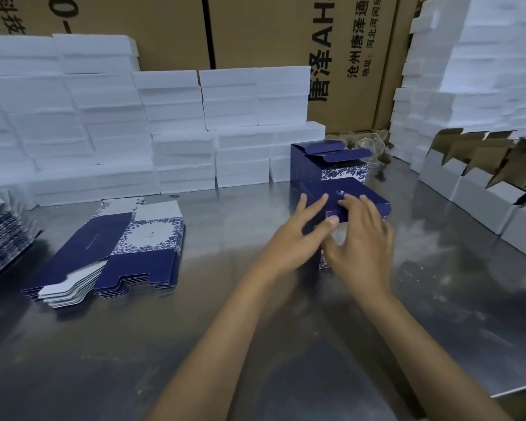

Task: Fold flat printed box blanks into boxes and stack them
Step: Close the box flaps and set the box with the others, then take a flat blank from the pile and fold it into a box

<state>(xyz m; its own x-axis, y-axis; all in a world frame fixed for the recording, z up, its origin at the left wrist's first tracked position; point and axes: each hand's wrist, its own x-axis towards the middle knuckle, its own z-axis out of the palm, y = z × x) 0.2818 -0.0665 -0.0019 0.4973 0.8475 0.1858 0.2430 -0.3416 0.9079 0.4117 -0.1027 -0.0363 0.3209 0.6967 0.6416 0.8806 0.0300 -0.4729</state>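
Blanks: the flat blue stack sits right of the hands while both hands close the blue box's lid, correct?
Not quite. The head view shows the blanks lying left of the hands, not right. The rest holds: the left hand and right hand are both on the blue box, working its lid.

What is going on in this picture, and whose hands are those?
Those hands belong to a person wearing a camera on their head, so you see what they see, looking down at a shiny metal table. The left hand and the right hand are both on a dark blue cardboard box with a white flower pattern, pressing its top flap. Another blue box with its flaps open stands just behind it. On the left lies a pile of flat blue-and-white box sheets, not folded yet. Stacks of white foam blocks stand at the back.
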